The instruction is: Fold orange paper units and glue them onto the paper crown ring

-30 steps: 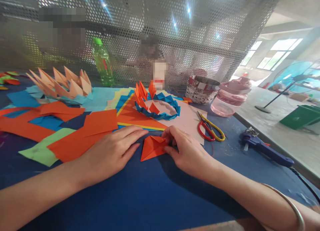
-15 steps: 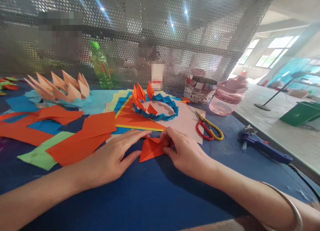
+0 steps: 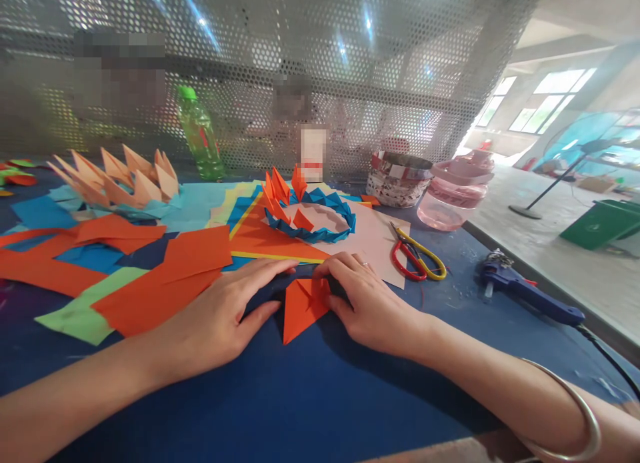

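A folded orange paper triangle [image 3: 303, 308] lies on the blue tabletop [image 3: 250, 409], its point toward me. My right hand [image 3: 370, 298] presses its fingers on the triangle's right side. My left hand [image 3: 220, 309] rests flat just left of it, fingers apart, its heel over an orange paper sheet [image 3: 160, 283]. Beyond my hands, a blue-and-orange folded paper ring [image 3: 313, 231] sits on a pink card [image 3: 373, 243]. A peach-and-blue folded paper crown [image 3: 115, 186] stands at the back left.
Red-and-yellow-handled scissors [image 3: 415, 263] and a blue hot glue gun [image 3: 525, 293] lie to the right. A woven container [image 3: 399, 181], pink jar [image 3: 447, 203] and green bottle [image 3: 199, 135] stand behind. A perforated metal screen [image 3: 350, 49] rises beyond, with a person behind it.
The orange triangle has turned, its point swinging from lower left to facing me. My right hand has shifted slightly along its upper edge. My left hand has barely moved.
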`<state>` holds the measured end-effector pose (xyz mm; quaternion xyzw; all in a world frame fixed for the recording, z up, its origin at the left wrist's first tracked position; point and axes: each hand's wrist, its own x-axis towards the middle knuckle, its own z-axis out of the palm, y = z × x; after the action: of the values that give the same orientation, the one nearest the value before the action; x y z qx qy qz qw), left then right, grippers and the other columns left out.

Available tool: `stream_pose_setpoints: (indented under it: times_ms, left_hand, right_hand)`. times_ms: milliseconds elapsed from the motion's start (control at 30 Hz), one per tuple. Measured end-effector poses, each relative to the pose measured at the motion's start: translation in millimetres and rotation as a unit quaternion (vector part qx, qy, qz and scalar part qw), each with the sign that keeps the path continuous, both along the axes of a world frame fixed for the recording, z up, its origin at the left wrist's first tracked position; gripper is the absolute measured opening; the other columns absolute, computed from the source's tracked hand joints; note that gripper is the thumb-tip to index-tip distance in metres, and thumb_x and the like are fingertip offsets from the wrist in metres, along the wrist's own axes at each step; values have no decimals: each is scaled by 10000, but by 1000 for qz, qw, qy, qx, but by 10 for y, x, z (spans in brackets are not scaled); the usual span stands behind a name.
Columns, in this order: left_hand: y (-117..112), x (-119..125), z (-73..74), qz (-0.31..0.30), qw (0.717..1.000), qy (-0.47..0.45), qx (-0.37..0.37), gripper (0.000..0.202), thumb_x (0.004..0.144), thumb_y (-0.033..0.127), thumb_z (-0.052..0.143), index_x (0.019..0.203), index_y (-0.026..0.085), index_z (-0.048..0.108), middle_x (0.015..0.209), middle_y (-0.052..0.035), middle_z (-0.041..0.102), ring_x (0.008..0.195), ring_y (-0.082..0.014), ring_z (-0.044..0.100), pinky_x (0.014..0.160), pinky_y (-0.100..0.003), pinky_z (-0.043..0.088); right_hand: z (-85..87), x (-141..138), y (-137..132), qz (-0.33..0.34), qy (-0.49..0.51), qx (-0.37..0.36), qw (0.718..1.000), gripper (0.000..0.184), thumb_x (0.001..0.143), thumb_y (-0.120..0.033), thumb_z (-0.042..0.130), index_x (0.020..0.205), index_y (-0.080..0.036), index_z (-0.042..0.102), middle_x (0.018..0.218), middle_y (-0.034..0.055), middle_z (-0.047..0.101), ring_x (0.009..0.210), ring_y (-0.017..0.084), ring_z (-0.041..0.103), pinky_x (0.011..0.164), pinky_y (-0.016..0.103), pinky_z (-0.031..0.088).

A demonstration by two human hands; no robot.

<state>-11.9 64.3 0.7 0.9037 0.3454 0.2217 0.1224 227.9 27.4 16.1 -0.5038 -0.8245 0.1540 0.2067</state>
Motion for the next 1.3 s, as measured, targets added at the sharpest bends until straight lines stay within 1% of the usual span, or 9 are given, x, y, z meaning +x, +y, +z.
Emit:
stream_pose_setpoints:
  times_ms: [167,333,433,600,767,900,1033,1133,1300]
  left_hand:
    - [-17,25,32,-32,999,1,8,394,953,235,480,1337,324,460,1308,-11,603,1194,-195,579,1015,-348,484]
    - [-63,33,112,-103,989,-8,107,367,951,90,439,1238,298,530,1309,-24,531,1236,-171,504,1044,-307,412]
    - [-97,51,150,-166,974,3,155,345,941,50,434,1175,260,578,1244,-36,574,1175,-163,534,1011,-290,416]
    - [-151,65,162,-233,963,18,134,287,932,72,472,1129,209,630,1105,-38,685,1083,-178,590,946,-291,469]
    - [-190,31,217,-205,945,19,255,276,935,75,438,1067,167,661,993,-44,744,958,-194,657,876,-321,506]
    - [-200,23,224,-131,932,32,337,248,884,44,500,1046,133,666,983,-71,748,885,-204,689,827,-337,533]
    - [-240,46,182,-97,942,38,320,215,905,80,482,957,131,684,896,-72,740,809,-204,695,735,-327,548]
    - [-287,56,163,-98,951,40,290,215,916,98,466,945,136,676,887,-75,732,807,-204,692,737,-328,545]
    - [-362,49,151,-93,958,20,269,174,911,111,520,1007,178,649,920,-35,736,810,-174,692,789,-303,537]
  right_hand:
    - [-26,6,9,53,30,14,998,367,823,5,509,1131,-188,559,1128,78,576,1059,219,509,917,402,419]
    - [-60,21,18,102,39,37,993,341,841,6,506,1108,-198,568,1130,75,580,1074,221,503,914,387,433]
    - [-74,18,24,130,47,55,989,290,860,-6,505,1076,-188,573,1123,77,589,1074,211,511,938,377,432]
    - [-71,-8,10,127,64,66,988,300,880,-58,551,1155,-179,560,1140,80,600,1113,196,519,988,360,422]
    - [-38,-31,-7,82,96,71,989,282,862,-57,574,1119,-173,585,1119,85,612,1078,201,543,941,349,451]
    - [18,-45,-43,82,142,103,981,227,850,-21,533,1001,-175,603,1016,64,631,983,177,569,873,308,467]
    - [69,-61,-96,111,120,83,983,100,834,-143,625,930,-163,606,946,56,629,883,165,586,813,286,476]
    - [62,-65,-103,114,47,63,990,188,801,-298,719,852,-156,607,885,51,617,814,170,574,750,289,472]
    - [7,-48,-72,133,24,68,989,74,877,-214,621,829,-159,615,851,48,621,822,164,575,740,268,460]
